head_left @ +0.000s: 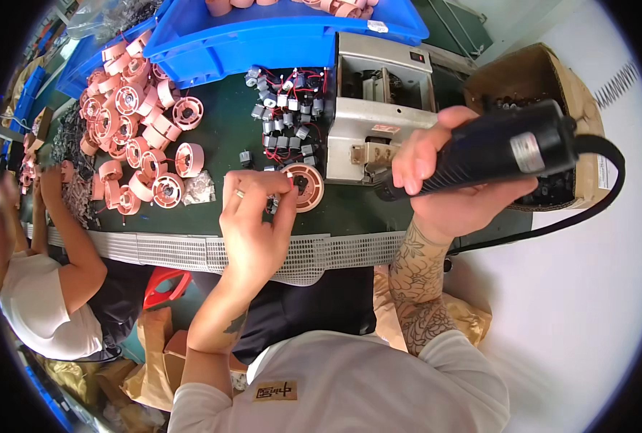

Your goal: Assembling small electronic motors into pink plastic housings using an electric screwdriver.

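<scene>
My right hand [447,195] is wrapped round a black electric screwdriver [490,148], held nearly level. Its tip end points left, at the front of a beige metal screw feeder [353,119]. My left hand [257,220] is closed in a pinch over the left side of a round pink plastic housing [316,198] lying on the green bench. A small bit of red and something dark show by those fingertips; I cannot make out what is pinched. Behind the housing lies a cluster of small grey motors [288,119] with red and black wires.
Many pink housings [147,137] are heaped at the left. Blue bins [263,50] stand behind, and a cardboard box [588,94] sits at the right. The screwdriver's black cable [613,195] loops down right. White mesh [169,249] edges the bench. Another person [54,289] works at far left.
</scene>
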Action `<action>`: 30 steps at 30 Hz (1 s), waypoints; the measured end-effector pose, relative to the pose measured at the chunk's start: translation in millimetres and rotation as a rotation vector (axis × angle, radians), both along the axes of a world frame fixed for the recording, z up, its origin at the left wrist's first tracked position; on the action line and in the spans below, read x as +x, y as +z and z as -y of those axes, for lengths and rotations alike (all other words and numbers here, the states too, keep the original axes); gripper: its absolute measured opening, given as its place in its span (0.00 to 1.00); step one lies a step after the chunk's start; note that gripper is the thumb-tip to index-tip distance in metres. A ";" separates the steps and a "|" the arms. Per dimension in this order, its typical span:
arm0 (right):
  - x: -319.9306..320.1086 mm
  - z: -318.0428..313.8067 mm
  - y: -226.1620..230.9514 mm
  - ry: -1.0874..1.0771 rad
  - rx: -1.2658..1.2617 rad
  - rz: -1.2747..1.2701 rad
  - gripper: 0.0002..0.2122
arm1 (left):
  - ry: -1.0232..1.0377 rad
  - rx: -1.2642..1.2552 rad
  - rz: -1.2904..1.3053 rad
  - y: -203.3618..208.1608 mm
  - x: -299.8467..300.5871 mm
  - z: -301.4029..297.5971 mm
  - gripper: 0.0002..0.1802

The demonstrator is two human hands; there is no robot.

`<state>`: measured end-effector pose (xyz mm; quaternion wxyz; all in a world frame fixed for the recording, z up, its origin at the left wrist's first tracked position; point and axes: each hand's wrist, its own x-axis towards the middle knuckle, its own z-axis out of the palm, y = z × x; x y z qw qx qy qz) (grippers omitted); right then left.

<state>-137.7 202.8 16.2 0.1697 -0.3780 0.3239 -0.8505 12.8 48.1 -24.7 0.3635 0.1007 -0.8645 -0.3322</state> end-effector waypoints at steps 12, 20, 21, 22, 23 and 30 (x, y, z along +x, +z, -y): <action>4.3 1.8 3.0 -0.130 -0.053 -0.044 0.51 | 0.117 0.412 -0.065 -23.2 4.4 -12.0 0.12; -2.9 3.4 -2.5 -0.122 -0.019 -0.078 0.50 | -0.054 0.763 0.090 -31.8 -8.4 -1.3 0.12; -2.4 3.5 -2.2 -0.129 -0.005 -0.082 0.50 | -0.095 0.774 0.098 -33.1 -9.2 2.3 0.12; -1.5 3.4 -1.9 -0.127 -0.001 -0.083 0.50 | -0.095 0.779 0.097 -30.9 -10.3 2.5 0.12; -0.2 3.1 -1.4 -0.137 0.002 -0.073 0.50 | -0.154 0.938 0.095 -25.9 -11.1 2.4 0.12; 6.0 8.8 16.2 0.167 0.019 -0.176 0.50 | -0.188 1.015 0.046 -28.4 -11.5 -0.2 0.11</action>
